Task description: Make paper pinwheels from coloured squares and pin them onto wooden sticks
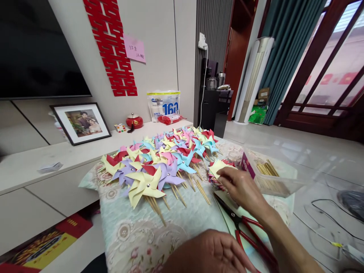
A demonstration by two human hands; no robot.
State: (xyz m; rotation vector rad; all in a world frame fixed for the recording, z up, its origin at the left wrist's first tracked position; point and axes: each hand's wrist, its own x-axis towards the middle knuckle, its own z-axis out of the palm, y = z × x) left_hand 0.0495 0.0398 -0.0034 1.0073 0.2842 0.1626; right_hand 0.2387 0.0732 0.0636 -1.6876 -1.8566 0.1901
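My right hand (241, 185) reaches to a stack of coloured paper squares (215, 181), its thumb and fingers closed on the pale yellow paper square (218, 166) on top. My left hand (210, 252) is at the bottom edge of the view, palm turned partly up, fingers loosely bent, with nothing visible in it. Between the hands lie red-handled scissors (233, 215) on some paper sheets. Left of the stack, many paper pinwheels (148, 185) in yellow, purple, red, blue and pink lie heaped, their wooden sticks (202, 191) pointing toward me.
A clear plastic box (284, 187) holding thin wooden sticks (267, 168) stands at the right on the flowered tablecloth (148, 235). Behind the table, a low cabinet (74, 161) carries a framed photo (82, 123), a red pot (134, 121) and a plastic bag (163, 106). Cables (315, 231) lie on the floor.
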